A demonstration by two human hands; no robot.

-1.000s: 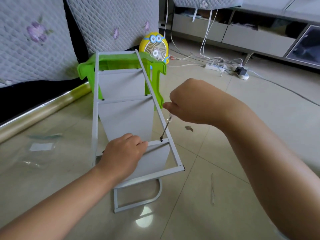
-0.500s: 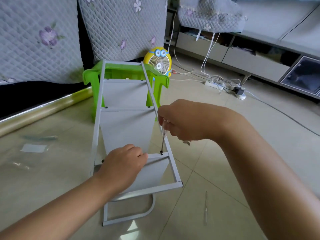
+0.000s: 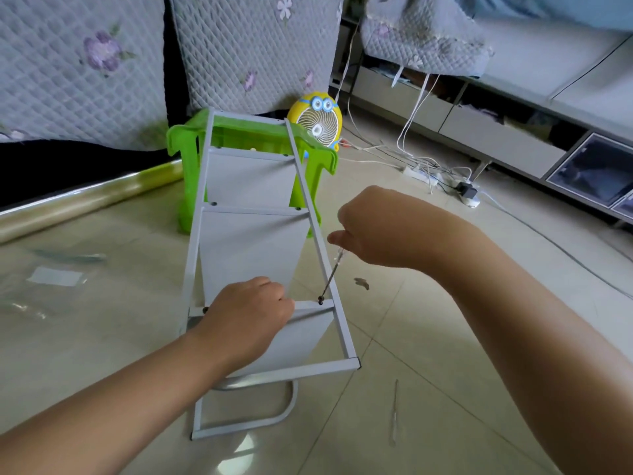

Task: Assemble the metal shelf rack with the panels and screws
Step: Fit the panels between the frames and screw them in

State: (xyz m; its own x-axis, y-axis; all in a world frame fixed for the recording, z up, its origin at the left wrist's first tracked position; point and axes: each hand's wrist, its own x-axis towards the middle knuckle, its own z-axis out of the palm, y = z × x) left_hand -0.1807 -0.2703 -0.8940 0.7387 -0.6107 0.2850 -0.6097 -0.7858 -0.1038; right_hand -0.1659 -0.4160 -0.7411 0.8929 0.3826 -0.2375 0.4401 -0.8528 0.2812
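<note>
Tilted rightward since before, the screwdriver (image 3: 329, 277) was pinched by the right hand (image 3: 380, 231), the panel (image 3: 301, 334) gripped by the left hand (image 3: 246, 313); further turns of the screw (image 3: 320, 299) were judged needed.

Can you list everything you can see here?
rack: one, grey, lying on the floor
panels: three, grey, inside the rack
screwdriver: one, dark shaft, tip at a screw on the near panel
stool: one, green, under the rack's far end
fan: one, yellow, behind the stool
power strip: one, white, right floor, with cables
plastic bag: one, clear, left floor
film roll: one, clear, left
left hand: one, grips the rack
right hand: one, holds the screwdriver
</note>
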